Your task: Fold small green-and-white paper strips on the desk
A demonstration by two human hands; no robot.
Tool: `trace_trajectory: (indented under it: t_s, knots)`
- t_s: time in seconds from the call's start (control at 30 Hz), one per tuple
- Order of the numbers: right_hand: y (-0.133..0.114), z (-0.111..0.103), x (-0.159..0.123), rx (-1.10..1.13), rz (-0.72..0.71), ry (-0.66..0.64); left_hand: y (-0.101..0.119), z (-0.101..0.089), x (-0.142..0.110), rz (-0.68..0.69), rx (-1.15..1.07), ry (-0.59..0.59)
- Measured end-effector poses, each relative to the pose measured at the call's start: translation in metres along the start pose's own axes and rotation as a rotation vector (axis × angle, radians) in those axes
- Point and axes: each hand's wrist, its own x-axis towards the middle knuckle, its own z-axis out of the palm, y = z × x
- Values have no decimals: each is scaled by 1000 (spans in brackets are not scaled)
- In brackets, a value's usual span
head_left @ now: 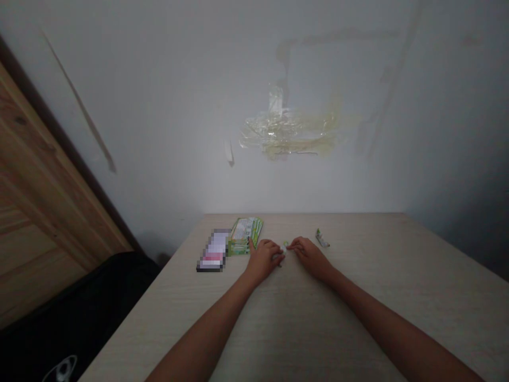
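A small white-and-green piece (285, 245), too small to name, lies on the table between my two hands. My right hand (312, 258) rests on the tabletop with its fingers drawn together, the fingertips at the right side of this piece. From the other side, my left hand (263, 260) reaches it with bent fingers, while its thumb stands apart, pointing away toward the packets. Close to that thumb is a pile of flat green-and-white printed packets (244, 233). A crumpled white-and-green scrap (322, 239) lies beyond my right hand.
A phone (214, 252) with a blurred-out screen lies left of the packets. The pale wooden table (377, 270) meets a white wall (178, 132) bearing peeling clear tape (286, 130). On the left are wooden boards (35, 185) and a black bag-like object (91, 302).
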Motion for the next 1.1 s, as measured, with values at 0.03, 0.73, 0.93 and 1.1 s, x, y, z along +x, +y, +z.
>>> trace_trajectory:
  t_s: [0.03,0.73,0.93,1.1]
  knots:
    - [0,0,0,-1,-1,1,1,-1,0,-1,4,0]
    - [-1,0,-4,-81,-68,-17,4,3,-1,-75,103,19]
    - [-2,-1,-4,-68,-70,-13,2,6,-1,-77,126,15]
    - [-2,-2,-4,-57,-64,-22,3,4,-1,-87,141,2]
